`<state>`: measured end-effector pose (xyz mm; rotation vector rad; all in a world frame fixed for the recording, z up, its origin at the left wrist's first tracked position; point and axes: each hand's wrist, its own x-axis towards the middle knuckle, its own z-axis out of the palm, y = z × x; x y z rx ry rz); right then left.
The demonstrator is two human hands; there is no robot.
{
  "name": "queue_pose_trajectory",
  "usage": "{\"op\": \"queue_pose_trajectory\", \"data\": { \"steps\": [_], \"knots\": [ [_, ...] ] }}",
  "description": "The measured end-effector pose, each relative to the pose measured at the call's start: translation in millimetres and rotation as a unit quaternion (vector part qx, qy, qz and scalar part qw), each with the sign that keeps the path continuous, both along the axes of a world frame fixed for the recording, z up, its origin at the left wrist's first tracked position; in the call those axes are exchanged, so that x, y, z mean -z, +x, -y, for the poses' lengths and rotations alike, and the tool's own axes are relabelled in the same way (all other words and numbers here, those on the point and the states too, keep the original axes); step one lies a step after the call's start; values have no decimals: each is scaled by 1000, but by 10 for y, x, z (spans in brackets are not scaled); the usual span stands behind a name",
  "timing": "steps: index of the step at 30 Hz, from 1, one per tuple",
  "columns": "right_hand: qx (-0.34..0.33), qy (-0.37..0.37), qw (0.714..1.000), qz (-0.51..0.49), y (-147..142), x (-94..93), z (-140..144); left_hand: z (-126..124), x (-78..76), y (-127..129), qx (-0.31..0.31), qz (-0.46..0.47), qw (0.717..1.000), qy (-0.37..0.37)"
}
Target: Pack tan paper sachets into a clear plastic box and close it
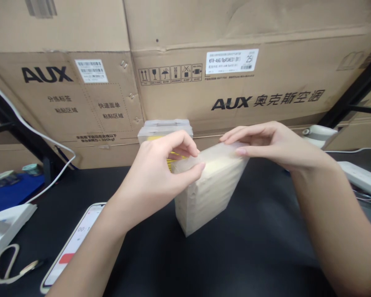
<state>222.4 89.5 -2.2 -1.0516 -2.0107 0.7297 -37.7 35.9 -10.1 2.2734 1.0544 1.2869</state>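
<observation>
A frosted translucent plastic box (212,194) with pale cream contents stands upright and at an angle on the black table. My left hand (163,165) pinches the near left part of its top edge between thumb and fingers. At the far right end of the same top, my right hand (259,142) grips the edge, thumb on the near side and fingers over the back. A second clear box (165,128) with something yellow inside stands just behind, partly covered by my left hand.
A phone (77,243) showing a timer lies at the left, partly under my left forearm. Large cardboard cartons (173,99) form the back wall. A white power strip (361,179) lies at right, a cable (9,268) at lower left. The black table (222,255) extends in front.
</observation>
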Motion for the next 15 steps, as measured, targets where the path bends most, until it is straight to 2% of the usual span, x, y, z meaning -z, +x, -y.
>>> {"op": "queue_pose_trajectory", "data": {
  "steps": [15],
  "knots": [
    [-15, -3, 1000, -9, 6, 11, -23, 3, -9, 15, -8, -7, 1000, 15]
  ]
}}
